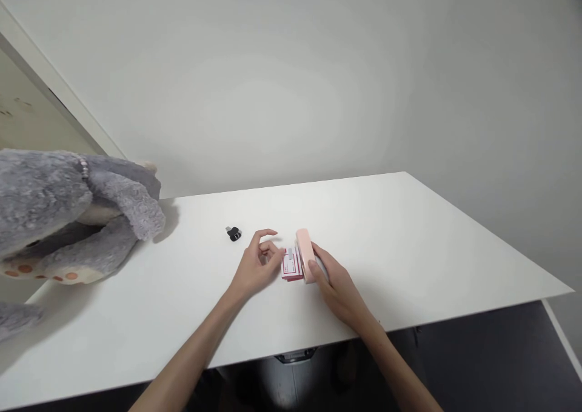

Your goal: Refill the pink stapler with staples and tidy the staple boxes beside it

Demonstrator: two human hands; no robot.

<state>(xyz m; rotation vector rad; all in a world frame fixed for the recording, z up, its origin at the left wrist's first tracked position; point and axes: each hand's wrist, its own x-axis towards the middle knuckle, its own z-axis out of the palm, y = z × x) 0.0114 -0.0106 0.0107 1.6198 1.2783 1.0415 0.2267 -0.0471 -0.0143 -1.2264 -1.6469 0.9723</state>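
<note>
In the head view a pink stapler [305, 257] is gripped by my right hand [335, 283], its thumb along the near side and the fingers around the far right side. Just left of the stapler lie small white boxes with red edging [291, 265], stacked on one another and close against it. A small grey strip rests on the top box. My left hand [257, 262] is beside the boxes, its index finger stretched out and the others bent. Its thumb tip meets the upper left corner of the top box. A small black staple remover [233, 233] sits beyond my left hand.
A large grey plush toy [109, 206] takes up the left end of the white table [409, 248]. Behind the table rises a pale wall [273, 85]. The table's front edge runs below my forearms, with a dark drawer unit [491, 351] at the lower right.
</note>
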